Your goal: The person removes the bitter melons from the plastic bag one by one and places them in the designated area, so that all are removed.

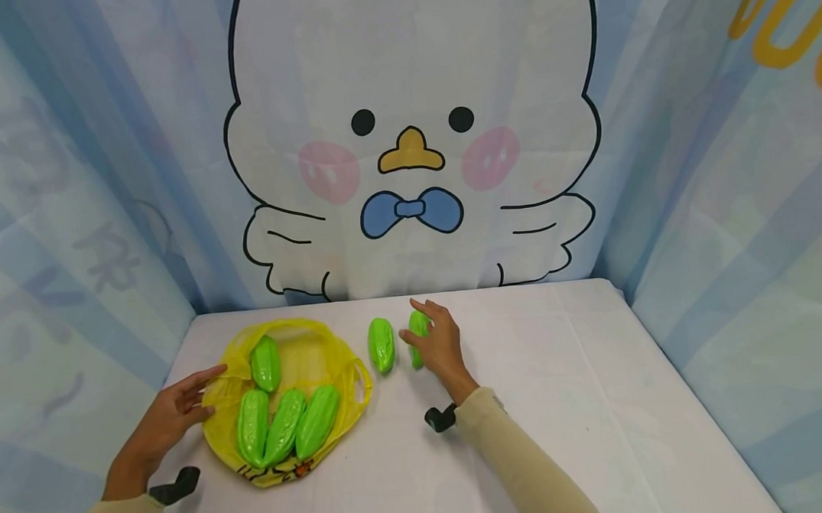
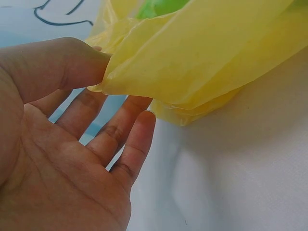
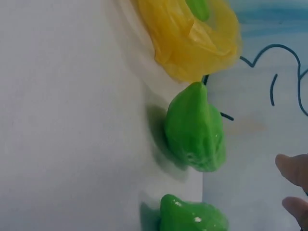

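Observation:
My left hand (image 1: 173, 416) is at the left side of a yellow plastic bag (image 1: 353, 351), which lies with its mouth spread wide. In the left wrist view the thumb and fingers pinch the edge of the bag (image 2: 192, 62). Inside the bag lie several glossy green toy cucumbers (image 1: 316, 423). Two more stand apart on the table, to the right of the bag: one cucumber (image 1: 382, 345) nearer it, the other cucumber (image 1: 415, 356) partly hidden behind my right hand (image 1: 443, 351). That hand hovers over the farther one with thumb and fingers spread, holding nothing.
A white-covered table (image 1: 548, 403) carries everything. Behind it hangs a curtain (image 1: 409, 57) printed with a cartoon bird, and more curtain closes off both sides. Dark wrist cameras (image 1: 176, 487) sit at both cuffs.

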Demonstrator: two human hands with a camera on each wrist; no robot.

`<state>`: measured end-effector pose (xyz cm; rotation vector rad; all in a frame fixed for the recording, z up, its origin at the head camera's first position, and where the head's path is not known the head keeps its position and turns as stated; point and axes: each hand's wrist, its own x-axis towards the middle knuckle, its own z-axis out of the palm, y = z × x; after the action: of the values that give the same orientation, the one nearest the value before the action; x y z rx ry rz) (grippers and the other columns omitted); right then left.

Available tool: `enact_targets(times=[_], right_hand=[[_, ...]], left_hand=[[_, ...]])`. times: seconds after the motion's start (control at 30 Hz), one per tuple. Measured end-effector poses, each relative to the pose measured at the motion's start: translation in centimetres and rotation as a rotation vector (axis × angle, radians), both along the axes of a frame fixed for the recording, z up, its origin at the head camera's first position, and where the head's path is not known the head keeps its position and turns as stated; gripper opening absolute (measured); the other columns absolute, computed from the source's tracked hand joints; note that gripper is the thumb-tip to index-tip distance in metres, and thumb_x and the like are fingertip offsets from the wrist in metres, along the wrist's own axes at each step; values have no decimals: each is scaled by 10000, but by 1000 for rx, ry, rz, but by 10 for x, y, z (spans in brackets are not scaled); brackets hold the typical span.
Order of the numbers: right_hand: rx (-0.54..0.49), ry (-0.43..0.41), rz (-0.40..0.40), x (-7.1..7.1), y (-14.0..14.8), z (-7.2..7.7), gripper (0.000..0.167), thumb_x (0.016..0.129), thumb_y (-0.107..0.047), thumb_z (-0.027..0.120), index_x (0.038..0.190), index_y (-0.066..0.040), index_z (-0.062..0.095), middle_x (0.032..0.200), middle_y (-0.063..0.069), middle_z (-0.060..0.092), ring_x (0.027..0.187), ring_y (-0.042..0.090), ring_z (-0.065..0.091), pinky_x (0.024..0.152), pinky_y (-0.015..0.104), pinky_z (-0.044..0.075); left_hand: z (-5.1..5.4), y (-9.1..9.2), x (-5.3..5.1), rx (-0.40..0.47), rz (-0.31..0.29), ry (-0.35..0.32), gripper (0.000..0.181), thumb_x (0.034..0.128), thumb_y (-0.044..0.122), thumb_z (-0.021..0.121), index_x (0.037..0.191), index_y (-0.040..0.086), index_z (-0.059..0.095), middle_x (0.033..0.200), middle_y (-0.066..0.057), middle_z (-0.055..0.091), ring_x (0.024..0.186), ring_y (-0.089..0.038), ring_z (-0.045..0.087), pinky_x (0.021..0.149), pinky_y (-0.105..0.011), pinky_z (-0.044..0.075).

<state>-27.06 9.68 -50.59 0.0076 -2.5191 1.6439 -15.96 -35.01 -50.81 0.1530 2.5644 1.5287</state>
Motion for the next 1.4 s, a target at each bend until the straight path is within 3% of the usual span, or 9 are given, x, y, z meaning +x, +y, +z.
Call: enact_targets(times=[0.43, 0.8, 1.13, 1.4], right_hand=[[-122, 13, 124, 9, -51, 19, 638, 887, -87, 864, 1479, -187, 651, 1641, 123, 454, 1537, 286, 429, 1203, 467, 442], [-92, 4, 192, 14, -92, 29, 656, 904, -165, 867, 1505, -270, 625, 1641, 63, 468, 1520, 247, 462, 1180, 415, 464], [-98, 23, 275, 17, -123, 33, 649, 893, -167, 877, 1493, -242, 641, 1622, 81, 497, 1508, 248, 474, 1182, 421, 464], [-77, 36, 342, 19, -144, 31, 648, 897, -195, 878, 1496, -252, 636, 1597, 66, 532, 1495, 225, 491, 1187, 421, 469]], left_hand=[[-3, -1, -1, 26, 20, -57, 710, 1038, 210, 694, 1652, 63, 370, 1729, -225, 291, 1230, 224, 354, 931, -8, 352], [-3, 0, -3, 20, 27, -65, 708, 1032, 187, 693, 1654, 76, 373, 1725, -247, 287, 1241, 206, 344, 928, -2, 348], [-2, -1, -3, 26, 36, -76, 711, 1029, 185, 696, 1653, 77, 373, 1730, -226, 290, 1228, 221, 360, 932, -6, 357], [-1, 0, -1, 30, 28, -40, 693, 1037, 205, 694, 1639, 46, 390, 1706, -260, 320, 1209, 248, 370, 928, -9, 349]])
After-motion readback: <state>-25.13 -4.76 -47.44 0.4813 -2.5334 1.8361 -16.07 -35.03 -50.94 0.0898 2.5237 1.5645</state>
